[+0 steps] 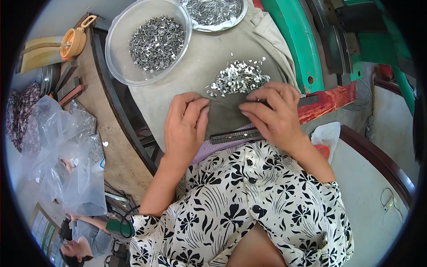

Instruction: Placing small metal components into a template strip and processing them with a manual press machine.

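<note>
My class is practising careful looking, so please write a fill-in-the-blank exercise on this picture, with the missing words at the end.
1. The clear round tub stands to the ____ of the loose pile of metal pieces.
2. The machine frame at the upper right is painted ____.
3. The hand nearer that frame is the person's ____ one.
4. The floral print on the pale shirt is ____.

Missing words: left; green; right; black.
</note>
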A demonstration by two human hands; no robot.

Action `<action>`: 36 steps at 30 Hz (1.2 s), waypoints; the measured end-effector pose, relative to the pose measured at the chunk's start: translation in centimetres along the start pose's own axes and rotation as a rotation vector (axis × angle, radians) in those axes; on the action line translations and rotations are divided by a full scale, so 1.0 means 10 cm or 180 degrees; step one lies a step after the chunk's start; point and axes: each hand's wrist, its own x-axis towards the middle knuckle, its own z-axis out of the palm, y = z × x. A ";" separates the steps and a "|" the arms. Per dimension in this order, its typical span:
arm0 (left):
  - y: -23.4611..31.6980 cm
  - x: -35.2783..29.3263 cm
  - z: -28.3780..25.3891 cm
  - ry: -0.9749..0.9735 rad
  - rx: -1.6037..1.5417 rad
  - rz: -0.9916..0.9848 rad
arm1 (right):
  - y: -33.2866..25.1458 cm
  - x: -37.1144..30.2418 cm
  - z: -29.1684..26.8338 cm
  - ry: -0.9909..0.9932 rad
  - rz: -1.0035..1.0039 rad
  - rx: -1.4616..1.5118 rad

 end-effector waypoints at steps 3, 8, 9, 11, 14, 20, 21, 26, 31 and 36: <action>0.00 0.04 -0.01 0.0023 0.0108 -0.0126 | 0.07 0.18 0.13 -0.0033 -0.0219 -0.0049; -0.02 0.05 0.05 0.0003 0.0171 -0.0056 | 0.13 0.38 0.24 -0.0397 -0.0610 -0.0237; -0.02 0.06 0.07 0.0005 0.0170 -0.0063 | 0.12 0.41 0.24 -0.0403 -0.0614 -0.0234; -0.02 0.10 0.09 0.0062 0.0235 0.0078 | 0.11 0.46 0.24 -0.0445 -0.0589 -0.0135; 0.02 0.14 0.11 0.0054 0.0301 -0.0003 | 0.09 0.47 0.28 -0.0390 -0.0509 -0.0037; 0.03 0.15 0.15 0.0023 0.0340 0.0104 | 0.08 0.21 -0.08 -0.0320 -0.0158 0.0168; 0.03 0.15 0.15 0.0025 0.0340 0.0093 | 0.08 0.14 -0.17 -0.0395 -0.0077 0.0186; 0.04 0.16 0.17 0.0053 0.0261 0.0017 | 0.05 -0.29 -0.30 -0.0559 0.0250 0.0264; 0.05 0.16 0.18 0.0087 0.0274 -0.0002 | -0.01 -0.47 -0.22 -0.0573 0.0419 0.0266; 0.04 0.14 0.17 0.0049 0.0193 -0.0089 | -0.02 -0.49 -0.15 -0.0431 0.0399 0.0194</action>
